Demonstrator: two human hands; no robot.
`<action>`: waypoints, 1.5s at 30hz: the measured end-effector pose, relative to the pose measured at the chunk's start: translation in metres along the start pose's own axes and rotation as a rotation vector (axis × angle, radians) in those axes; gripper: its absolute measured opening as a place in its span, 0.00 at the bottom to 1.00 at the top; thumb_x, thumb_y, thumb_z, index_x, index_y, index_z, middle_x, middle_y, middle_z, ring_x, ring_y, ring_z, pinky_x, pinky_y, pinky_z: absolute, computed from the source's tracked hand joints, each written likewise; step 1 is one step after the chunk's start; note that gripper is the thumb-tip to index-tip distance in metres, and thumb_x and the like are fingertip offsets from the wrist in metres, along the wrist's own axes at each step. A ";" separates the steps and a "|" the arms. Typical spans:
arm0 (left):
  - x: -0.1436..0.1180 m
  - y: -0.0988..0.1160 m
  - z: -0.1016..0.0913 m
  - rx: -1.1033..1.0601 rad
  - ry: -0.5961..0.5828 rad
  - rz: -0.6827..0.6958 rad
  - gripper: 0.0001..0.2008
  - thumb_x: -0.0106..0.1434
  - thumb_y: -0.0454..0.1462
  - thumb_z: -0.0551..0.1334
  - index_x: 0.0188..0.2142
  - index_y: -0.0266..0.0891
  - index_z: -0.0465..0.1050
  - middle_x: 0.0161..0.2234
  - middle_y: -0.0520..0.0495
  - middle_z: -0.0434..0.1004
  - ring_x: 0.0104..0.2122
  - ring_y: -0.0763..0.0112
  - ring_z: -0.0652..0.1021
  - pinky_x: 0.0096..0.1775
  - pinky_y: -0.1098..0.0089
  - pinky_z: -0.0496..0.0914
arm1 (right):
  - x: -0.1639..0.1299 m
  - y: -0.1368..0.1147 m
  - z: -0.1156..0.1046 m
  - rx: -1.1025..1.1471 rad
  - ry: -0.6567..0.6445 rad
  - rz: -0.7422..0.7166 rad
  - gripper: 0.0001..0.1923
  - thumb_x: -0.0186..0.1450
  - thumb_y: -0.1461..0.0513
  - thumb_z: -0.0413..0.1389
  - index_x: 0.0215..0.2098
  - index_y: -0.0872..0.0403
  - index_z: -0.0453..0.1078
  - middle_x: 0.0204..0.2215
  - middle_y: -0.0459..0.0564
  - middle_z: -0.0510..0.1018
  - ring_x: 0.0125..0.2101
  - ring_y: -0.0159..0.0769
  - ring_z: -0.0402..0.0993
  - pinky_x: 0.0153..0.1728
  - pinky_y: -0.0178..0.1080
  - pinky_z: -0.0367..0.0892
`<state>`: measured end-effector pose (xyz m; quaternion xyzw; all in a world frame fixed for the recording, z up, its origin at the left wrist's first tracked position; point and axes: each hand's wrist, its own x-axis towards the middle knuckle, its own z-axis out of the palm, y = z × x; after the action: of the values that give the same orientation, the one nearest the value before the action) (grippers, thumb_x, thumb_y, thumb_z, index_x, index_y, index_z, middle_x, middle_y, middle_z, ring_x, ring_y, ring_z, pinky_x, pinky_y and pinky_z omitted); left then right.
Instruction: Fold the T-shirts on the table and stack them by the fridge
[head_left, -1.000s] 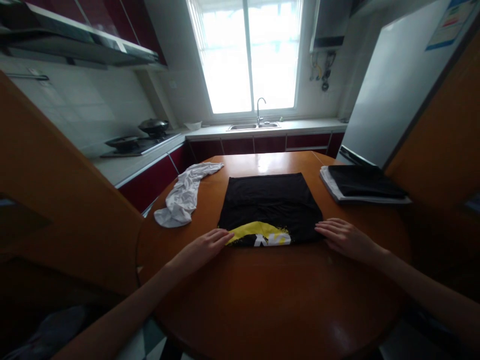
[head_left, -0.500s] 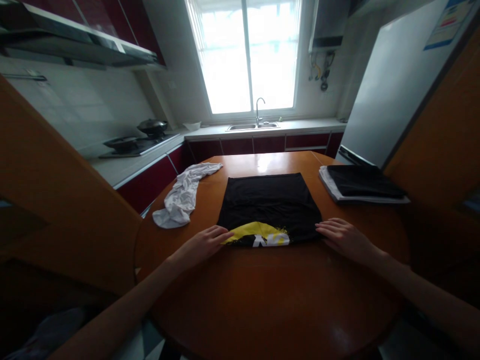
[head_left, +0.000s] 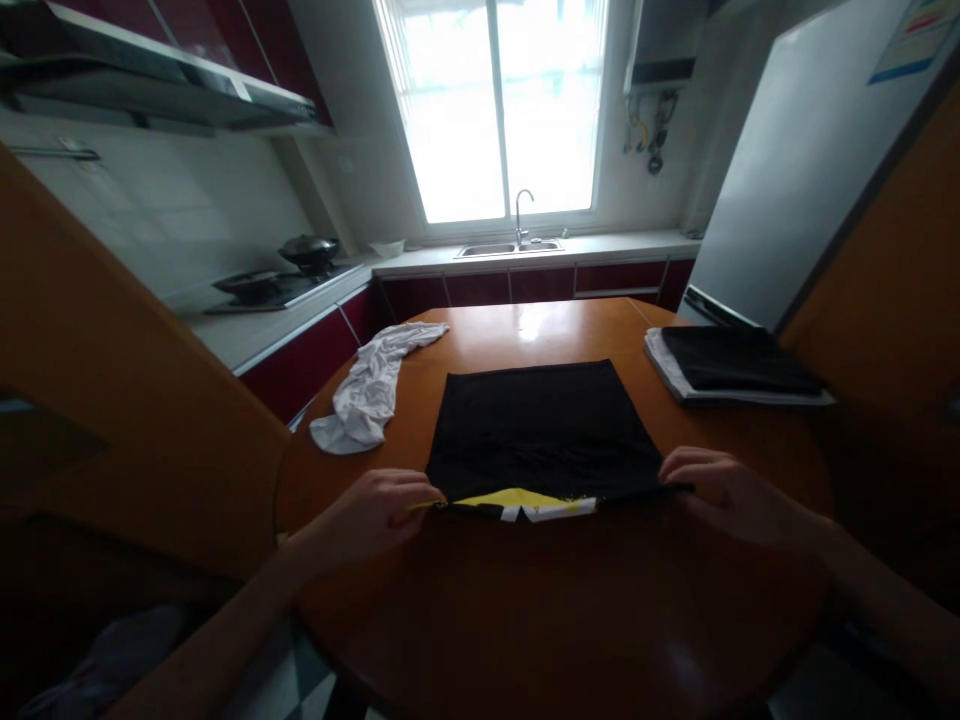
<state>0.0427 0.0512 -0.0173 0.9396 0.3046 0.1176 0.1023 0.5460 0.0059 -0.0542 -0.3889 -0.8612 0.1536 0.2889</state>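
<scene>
Between both fingers (head_left: 420,492), black shirt (head_left: 544,425) pinched

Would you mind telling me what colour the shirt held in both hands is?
Black, with a yellow and white print along its near edge: shirt, seen in the head view.

On my tabletop (head_left: 525,600) I count one black shirt (head_left: 544,425), one crumpled white garment (head_left: 367,390) near the left edge, and one folded stack (head_left: 731,365) at the right edge. I have two hands on it, my left hand (head_left: 367,515) and right hand (head_left: 731,490).
</scene>
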 end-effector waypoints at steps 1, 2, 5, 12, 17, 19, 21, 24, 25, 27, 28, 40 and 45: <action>-0.002 0.007 -0.010 -0.060 -0.015 -0.017 0.14 0.64 0.30 0.57 0.45 0.39 0.79 0.35 0.47 0.80 0.32 0.71 0.79 0.35 0.75 0.71 | -0.001 -0.007 -0.006 0.076 -0.026 0.017 0.08 0.68 0.63 0.55 0.40 0.52 0.76 0.39 0.54 0.80 0.38 0.39 0.78 0.40 0.39 0.72; -0.003 0.012 -0.020 -0.116 -0.017 -0.035 0.14 0.64 0.31 0.57 0.45 0.39 0.79 0.36 0.47 0.81 0.32 0.71 0.79 0.35 0.75 0.71 | -0.001 -0.012 -0.012 0.149 -0.050 0.027 0.08 0.69 0.62 0.54 0.39 0.52 0.76 0.38 0.54 0.79 0.37 0.39 0.77 0.39 0.39 0.71; -0.001 0.013 -0.041 -0.217 0.042 -0.122 0.12 0.66 0.35 0.59 0.46 0.39 0.79 0.40 0.45 0.83 0.38 0.67 0.81 0.40 0.72 0.73 | 0.009 -0.023 -0.030 0.284 -0.029 0.079 0.10 0.70 0.58 0.55 0.37 0.53 0.76 0.34 0.52 0.78 0.34 0.39 0.76 0.35 0.38 0.69; 0.054 -0.055 -0.036 -0.430 0.223 -0.366 0.21 0.63 0.50 0.64 0.47 0.36 0.78 0.41 0.43 0.83 0.37 0.63 0.82 0.39 0.68 0.75 | 0.076 0.019 -0.029 0.315 0.256 0.369 0.14 0.63 0.52 0.58 0.32 0.54 0.76 0.29 0.48 0.80 0.31 0.38 0.75 0.31 0.36 0.69; 0.096 -0.110 0.015 -0.503 0.261 -0.513 0.27 0.50 0.56 0.69 0.37 0.36 0.81 0.33 0.44 0.84 0.34 0.62 0.81 0.37 0.66 0.75 | 0.111 0.073 0.016 0.342 0.311 0.653 0.11 0.56 0.56 0.62 0.31 0.57 0.78 0.29 0.51 0.83 0.30 0.39 0.77 0.31 0.36 0.70; 0.101 -0.123 0.031 -0.505 0.257 -0.560 0.27 0.47 0.57 0.70 0.34 0.36 0.82 0.31 0.44 0.84 0.33 0.61 0.81 0.37 0.65 0.75 | 0.115 0.087 0.029 0.311 0.299 0.742 0.08 0.56 0.59 0.62 0.29 0.57 0.78 0.28 0.52 0.83 0.30 0.38 0.77 0.30 0.35 0.69; 0.101 -0.133 0.038 -0.528 0.248 -0.568 0.26 0.48 0.57 0.70 0.34 0.37 0.82 0.33 0.44 0.84 0.35 0.60 0.81 0.38 0.65 0.75 | 0.116 0.096 0.034 0.316 0.278 0.772 0.07 0.57 0.61 0.61 0.30 0.57 0.78 0.29 0.53 0.83 0.30 0.38 0.78 0.30 0.35 0.69; 0.101 -0.142 0.033 -0.545 0.251 -0.547 0.25 0.52 0.55 0.69 0.38 0.36 0.82 0.36 0.43 0.85 0.37 0.60 0.82 0.39 0.66 0.75 | 0.121 0.105 0.027 0.367 0.274 0.772 0.08 0.58 0.61 0.62 0.32 0.57 0.79 0.31 0.53 0.84 0.31 0.38 0.78 0.30 0.34 0.70; 0.103 -0.144 0.030 -0.535 0.255 -0.544 0.25 0.52 0.55 0.69 0.38 0.36 0.82 0.36 0.44 0.85 0.37 0.60 0.82 0.38 0.67 0.75 | 0.123 0.108 0.025 0.367 0.280 0.769 0.08 0.58 0.61 0.62 0.33 0.57 0.79 0.31 0.53 0.84 0.30 0.37 0.78 0.30 0.34 0.70; 0.108 -0.149 0.029 -0.502 0.253 -0.548 0.25 0.52 0.54 0.69 0.38 0.36 0.83 0.35 0.43 0.84 0.36 0.61 0.81 0.37 0.67 0.74 | 0.130 0.112 0.023 0.330 0.289 0.782 0.07 0.58 0.62 0.61 0.32 0.58 0.79 0.30 0.53 0.84 0.29 0.36 0.78 0.29 0.33 0.69; 0.111 -0.150 0.030 -0.485 0.245 -0.555 0.25 0.51 0.54 0.69 0.37 0.35 0.83 0.34 0.43 0.84 0.35 0.61 0.81 0.36 0.68 0.74 | 0.134 0.115 0.025 0.300 0.287 0.789 0.06 0.58 0.63 0.61 0.31 0.58 0.79 0.29 0.53 0.84 0.28 0.36 0.77 0.28 0.33 0.69; 0.117 -0.127 0.049 -0.034 0.351 -0.481 0.19 0.64 0.45 0.60 0.48 0.34 0.78 0.47 0.39 0.80 0.47 0.56 0.79 0.52 0.60 0.72 | 0.134 0.108 0.044 -0.249 0.242 0.715 0.17 0.66 0.58 0.56 0.46 0.61 0.78 0.43 0.61 0.82 0.44 0.47 0.78 0.47 0.44 0.70; 0.142 -0.054 0.073 0.109 0.226 -0.279 0.24 0.73 0.43 0.52 0.63 0.35 0.67 0.64 0.37 0.67 0.64 0.57 0.67 0.64 0.58 0.61 | 0.142 0.044 0.089 -0.394 0.186 0.421 0.26 0.72 0.57 0.47 0.63 0.62 0.67 0.62 0.63 0.70 0.62 0.47 0.64 0.63 0.44 0.57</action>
<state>0.1456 0.1705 -0.0785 0.8733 0.4473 0.1905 0.0317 0.4413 0.1391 -0.0923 -0.6199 -0.7446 0.0039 0.2475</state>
